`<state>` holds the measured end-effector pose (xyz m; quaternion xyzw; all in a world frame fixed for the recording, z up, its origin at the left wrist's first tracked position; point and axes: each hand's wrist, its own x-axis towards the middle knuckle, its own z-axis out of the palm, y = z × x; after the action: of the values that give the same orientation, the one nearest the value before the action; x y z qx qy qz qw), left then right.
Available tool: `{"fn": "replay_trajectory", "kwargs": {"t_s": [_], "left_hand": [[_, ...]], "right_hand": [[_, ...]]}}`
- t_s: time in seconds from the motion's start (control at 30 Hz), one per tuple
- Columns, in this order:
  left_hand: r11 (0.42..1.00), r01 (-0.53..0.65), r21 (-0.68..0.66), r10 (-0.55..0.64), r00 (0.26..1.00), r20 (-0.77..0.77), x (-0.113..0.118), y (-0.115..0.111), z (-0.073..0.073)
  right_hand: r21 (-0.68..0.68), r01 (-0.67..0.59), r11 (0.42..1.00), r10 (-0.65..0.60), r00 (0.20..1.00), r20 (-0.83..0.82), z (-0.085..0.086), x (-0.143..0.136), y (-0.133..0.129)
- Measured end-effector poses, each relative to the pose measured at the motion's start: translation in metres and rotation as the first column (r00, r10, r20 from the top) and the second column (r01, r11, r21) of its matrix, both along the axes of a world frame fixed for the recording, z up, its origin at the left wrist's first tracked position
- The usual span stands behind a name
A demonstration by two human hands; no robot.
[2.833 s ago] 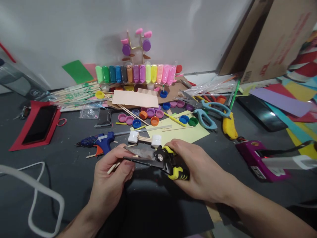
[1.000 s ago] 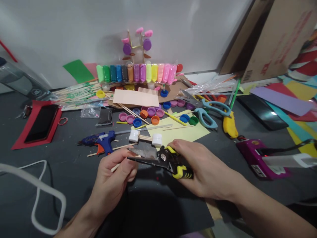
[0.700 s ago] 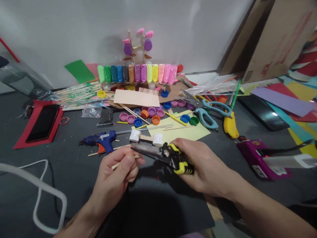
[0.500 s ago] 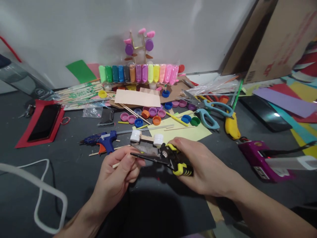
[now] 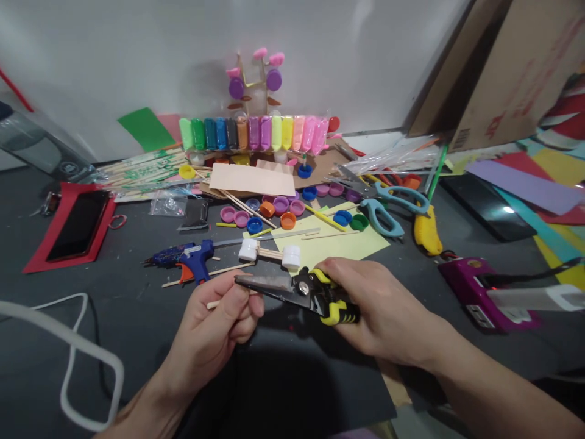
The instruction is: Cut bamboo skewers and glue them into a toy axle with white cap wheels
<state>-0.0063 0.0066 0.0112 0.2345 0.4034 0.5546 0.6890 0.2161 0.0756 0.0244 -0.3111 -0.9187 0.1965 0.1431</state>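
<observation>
From the head camera, the left hand (image 5: pixel 214 329) pinches a thin wooden stick (image 5: pixel 213 303) between thumb and fingers, its grip clenched on the stick, whose pale end pokes out to the left of the thumb. The right hand (image 5: pixel 379 311) is wrapped around the yellow-and-black handles of a pair of snips (image 5: pixel 292 289); that grip is clenched on the handles. The snips' grey blades point left and lie closed or nearly so, with the tip just above the left thumb and touching or almost touching the stick. Both hands hover low over the dark bench (image 5: pixel 137 317).

Just beyond the blades lies a small axle of sticks with two white caps (image 5: pixel 269 253), resting at the edge of a pale yellow paper sheet (image 5: pixel 338 244). To its left is a blue glue gun (image 5: pixel 183 256). Farther back, coloured bottle caps (image 5: pixel 278 207) are scattered near a tan card piece (image 5: pixel 251 180), and a row of coloured clay packs (image 5: pixel 253 134) stands against the wall. Teal-handled scissors (image 5: pixel 384 207) lie to the right, a purple device (image 5: pixel 475 289) sits near the right edge, and a phone on red paper (image 5: pixel 75 225) lies at far left.
</observation>
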Motion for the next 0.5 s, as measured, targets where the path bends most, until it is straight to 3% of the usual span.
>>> {"fn": "replay_trajectory", "kwargs": {"t_s": [0.17, 0.5], "left_hand": [[1.000, 0.013, 0.004, -0.013, 1.000, 0.006, -0.0005, 0.0030, 0.0004], [0.988, 0.155, 0.009, -0.156, 0.987, 0.049, -0.0051, 0.0002, -0.0036]], "right_hand": [[-0.056, -0.007, 0.998, 0.004, 0.998, -0.063, 0.0008, -0.0007, 0.0010], [-0.088, -0.032, 0.996, 0.031, 1.000, -0.003, 0.0042, 0.0013, 0.0003]]}}
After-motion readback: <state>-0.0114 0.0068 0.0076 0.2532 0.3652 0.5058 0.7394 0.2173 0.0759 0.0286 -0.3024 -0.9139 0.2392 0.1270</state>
